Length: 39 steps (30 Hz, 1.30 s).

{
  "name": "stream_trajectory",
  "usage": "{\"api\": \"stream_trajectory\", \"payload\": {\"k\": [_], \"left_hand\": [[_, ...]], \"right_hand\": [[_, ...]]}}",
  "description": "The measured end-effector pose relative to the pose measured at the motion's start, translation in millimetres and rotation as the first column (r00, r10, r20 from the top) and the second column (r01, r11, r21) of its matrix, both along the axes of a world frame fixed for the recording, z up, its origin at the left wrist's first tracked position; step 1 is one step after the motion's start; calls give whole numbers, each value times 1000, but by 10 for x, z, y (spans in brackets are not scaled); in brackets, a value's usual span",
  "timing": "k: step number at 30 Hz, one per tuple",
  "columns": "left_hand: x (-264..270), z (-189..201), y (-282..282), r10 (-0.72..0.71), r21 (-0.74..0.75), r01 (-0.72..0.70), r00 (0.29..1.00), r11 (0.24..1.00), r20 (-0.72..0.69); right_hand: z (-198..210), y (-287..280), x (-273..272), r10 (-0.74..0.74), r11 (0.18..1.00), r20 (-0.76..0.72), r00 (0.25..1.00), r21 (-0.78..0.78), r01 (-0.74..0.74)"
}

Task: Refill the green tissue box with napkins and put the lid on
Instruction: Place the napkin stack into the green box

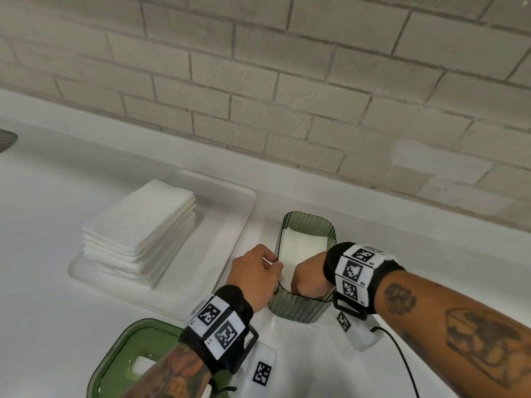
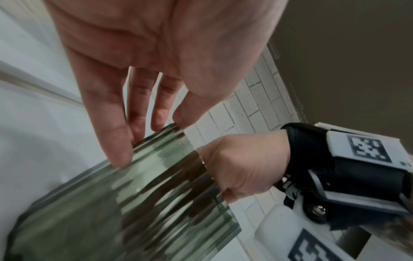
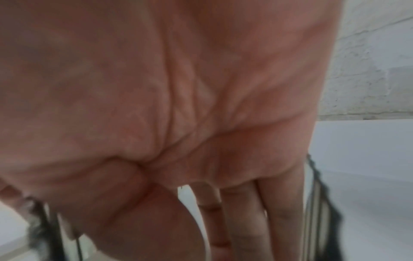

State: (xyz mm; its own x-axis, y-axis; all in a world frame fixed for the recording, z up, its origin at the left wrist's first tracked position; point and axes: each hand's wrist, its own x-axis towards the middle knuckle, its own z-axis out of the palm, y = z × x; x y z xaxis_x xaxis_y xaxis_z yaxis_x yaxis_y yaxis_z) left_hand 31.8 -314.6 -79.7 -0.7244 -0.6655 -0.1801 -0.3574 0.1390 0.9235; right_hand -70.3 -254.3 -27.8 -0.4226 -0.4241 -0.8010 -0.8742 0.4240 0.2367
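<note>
The green ribbed tissue box [image 1: 293, 308] stands upright and lidless on the white counter, with white napkins [image 1: 301, 245] inside. My left hand [image 1: 274, 268] holds its left rim; in the left wrist view the left hand [image 2: 152, 127] has its fingers [image 2: 118, 141] along the outside of the box [image 2: 134, 203] and the thumb at the edge. My right hand [image 1: 307, 280] reaches down inside the box onto the napkins, its fingers [image 3: 279, 211] straight. The green lid [image 1: 129, 346] lies flat at the lower left, partly under my left forearm.
A stack of white napkins [image 1: 138, 225] sits on a white tray [image 1: 224, 225] left of the box. A brick wall [image 1: 287, 81] runs close behind the counter. A black cable [image 1: 402, 354] trails from my right wrist. A grey object [image 1: 5, 140] shows at the far left edge.
</note>
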Motion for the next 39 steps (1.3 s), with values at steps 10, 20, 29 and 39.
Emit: {"api": "stream_trajectory", "payload": {"k": [10, 20, 29, 39], "left_hand": [[-24, -25, 38, 47, -42, -46, 999, 998, 27], [-35, 42, 180, 155, -121, -144, 984, 982, 89], [2, 86, 151, 77, -85, -69, 992, 994, 98], [722, 666, -1038, -18, -264, -2, 997, 965, -76]], "right_hand": [[260, 465, -278, -73, 810, 137, 988, -569, 138], [-203, 1105, -474, -420, 152, 692, 587, -584, 797], [-250, 1159, -325, -352, 3, 752, 557, -594, 804], [368, 442, 171, -204, -68, 630, 749, -773, 631]]}}
